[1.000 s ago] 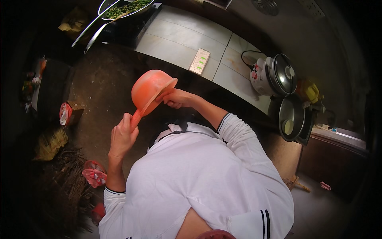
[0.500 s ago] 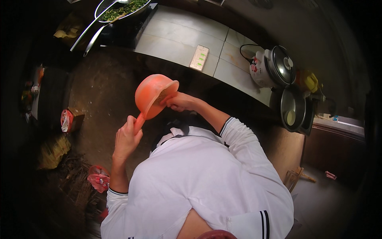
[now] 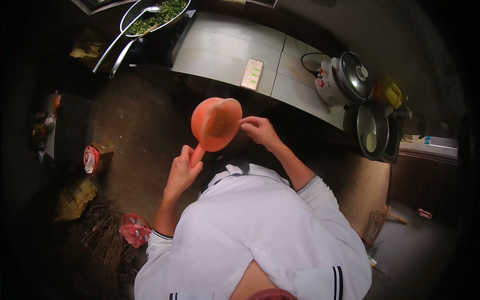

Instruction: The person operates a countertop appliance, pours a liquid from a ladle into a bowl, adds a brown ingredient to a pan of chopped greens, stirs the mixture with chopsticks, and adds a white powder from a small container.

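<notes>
Tilted further since a second ago — orange plastic scoop (image 3: 216, 123), handle gripped in left hand (image 3: 183, 172); right hand (image 3: 258, 131) pinches its rim. Brown contents remain inside — unemptied, above floor before tiled bench (image 3: 235, 55).

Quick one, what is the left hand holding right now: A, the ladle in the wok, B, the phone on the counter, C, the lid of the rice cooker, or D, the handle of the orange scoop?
D: the left hand is wrapped around the handle of the orange scoop, while the right hand touches its rim.

Kitchen, tiled counter (image 3: 235, 55), rice cooker (image 3: 342, 80), wok (image 3: 155, 15)
</notes>
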Demonstrator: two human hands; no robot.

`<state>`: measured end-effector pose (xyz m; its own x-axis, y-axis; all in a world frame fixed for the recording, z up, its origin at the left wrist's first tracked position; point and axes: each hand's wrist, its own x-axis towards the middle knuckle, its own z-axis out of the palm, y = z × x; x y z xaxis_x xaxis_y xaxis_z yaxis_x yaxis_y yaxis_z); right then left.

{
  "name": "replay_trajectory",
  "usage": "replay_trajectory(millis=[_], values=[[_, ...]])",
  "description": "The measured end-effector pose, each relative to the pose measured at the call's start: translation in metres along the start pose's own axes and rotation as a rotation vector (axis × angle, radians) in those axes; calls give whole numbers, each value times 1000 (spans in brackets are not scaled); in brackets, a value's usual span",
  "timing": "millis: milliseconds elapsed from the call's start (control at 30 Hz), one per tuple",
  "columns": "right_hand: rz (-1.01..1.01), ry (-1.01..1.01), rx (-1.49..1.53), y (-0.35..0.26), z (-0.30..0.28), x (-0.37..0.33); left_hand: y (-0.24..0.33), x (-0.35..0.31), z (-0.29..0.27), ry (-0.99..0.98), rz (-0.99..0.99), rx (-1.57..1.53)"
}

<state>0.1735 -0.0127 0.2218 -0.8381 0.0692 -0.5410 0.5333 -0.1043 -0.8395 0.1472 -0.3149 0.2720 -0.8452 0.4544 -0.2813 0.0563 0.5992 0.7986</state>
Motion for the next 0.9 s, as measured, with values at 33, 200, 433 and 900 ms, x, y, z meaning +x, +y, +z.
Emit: replay_trajectory(millis=[33,200,433,900], values=[[-86,132,-15,4,-14,-6,3,2,6,-10,4,-13],[-153,290,-98,38,-90,-18,30,20,32,-137,23,-40],[-144,234,-71,38,-157,-61,60,69,77,-450,162,-19],[14,560,-165,135,-241,-165,86,180,205,-844,419,-180]])
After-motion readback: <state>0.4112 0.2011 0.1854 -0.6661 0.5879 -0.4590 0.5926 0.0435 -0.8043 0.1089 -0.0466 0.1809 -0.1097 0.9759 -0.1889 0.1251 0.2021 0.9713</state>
